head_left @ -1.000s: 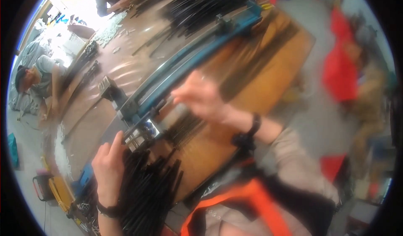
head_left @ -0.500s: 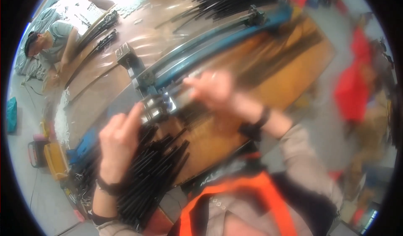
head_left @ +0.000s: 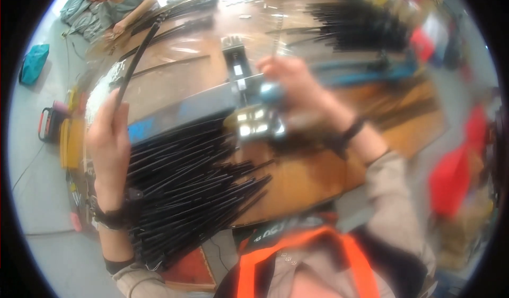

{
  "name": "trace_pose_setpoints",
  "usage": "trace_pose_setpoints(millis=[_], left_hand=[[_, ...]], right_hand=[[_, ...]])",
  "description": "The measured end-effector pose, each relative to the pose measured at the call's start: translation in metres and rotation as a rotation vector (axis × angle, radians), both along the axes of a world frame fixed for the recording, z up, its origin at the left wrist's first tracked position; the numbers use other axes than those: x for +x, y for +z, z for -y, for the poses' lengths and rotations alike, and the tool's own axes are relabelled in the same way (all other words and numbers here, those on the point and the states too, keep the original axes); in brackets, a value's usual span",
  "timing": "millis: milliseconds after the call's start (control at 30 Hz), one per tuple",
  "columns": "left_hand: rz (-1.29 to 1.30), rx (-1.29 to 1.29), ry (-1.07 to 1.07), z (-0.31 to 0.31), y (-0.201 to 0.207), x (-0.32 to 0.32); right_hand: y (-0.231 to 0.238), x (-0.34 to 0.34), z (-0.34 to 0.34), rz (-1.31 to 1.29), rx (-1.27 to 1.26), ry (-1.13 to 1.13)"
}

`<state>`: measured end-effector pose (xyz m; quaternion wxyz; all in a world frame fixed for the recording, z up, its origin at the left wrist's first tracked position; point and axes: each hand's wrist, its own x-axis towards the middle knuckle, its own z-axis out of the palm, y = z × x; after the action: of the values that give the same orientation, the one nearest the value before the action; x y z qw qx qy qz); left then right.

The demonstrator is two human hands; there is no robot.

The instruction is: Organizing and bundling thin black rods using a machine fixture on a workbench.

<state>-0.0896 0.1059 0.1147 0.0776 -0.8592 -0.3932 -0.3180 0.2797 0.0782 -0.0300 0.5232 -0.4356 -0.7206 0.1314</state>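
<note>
My left hand [head_left: 110,149] is raised at the left, its fingers closed round a thin black rod [head_left: 139,54] that slants up and away to the right. Just below and beside it lies a heap of black rods [head_left: 185,192]. My right hand [head_left: 297,83], blurred, is over the middle of the bench with curled fingers, next to the rounded blue end [head_left: 270,92] of a fixture. What its fingers hold, if anything, is smeared. Close by, a shiny metal clamp block [head_left: 253,122] sits at the end of a dark metal bracket [head_left: 237,64].
The wooden bench [head_left: 313,184] carries a long blue rail [head_left: 366,74] toward the right. More black rods [head_left: 360,24] are piled at the back. A person [head_left: 124,3] works at the far left. Yellow bins [head_left: 69,144] and a red cloth [head_left: 450,184] flank the bench.
My left hand has moved left from the clamp block, and a black rod now shows in it. My right hand has shifted slightly right and up. The whole view has turned.
</note>
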Motion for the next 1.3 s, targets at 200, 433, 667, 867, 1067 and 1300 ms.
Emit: trace_pose_setpoints(millis=[200, 433, 667, 867, 1067, 1300], left_hand=[[-0.008, -0.033, 0.052, 0.010, -0.023, -0.051], [0.035, -0.188, 0.107, 0.008, -0.034, -0.053], [0.054, -0.205, 0.044, -0.016, -0.040, -0.042], [-0.075, -0.185, 0.036, -0.039, -0.056, -0.060], [-0.218, -0.097, -0.330, -0.067, -0.114, 0.041], [-0.153, -0.322, -0.348, -0.075, -0.143, 0.110]], right_hand=[[0.015, -0.038, -0.043, 0.117, 0.041, 0.021], [0.002, -0.046, -0.070, 0.218, 0.056, 0.024], [0.018, -0.067, -0.067, 0.826, 0.027, 0.035], [0.001, 0.049, -0.014, 0.890, 0.224, -0.371], [0.008, 0.184, 0.066, 0.949, 0.088, -0.646], [-0.024, 0.222, 0.073, 0.820, 0.088, -0.662]])
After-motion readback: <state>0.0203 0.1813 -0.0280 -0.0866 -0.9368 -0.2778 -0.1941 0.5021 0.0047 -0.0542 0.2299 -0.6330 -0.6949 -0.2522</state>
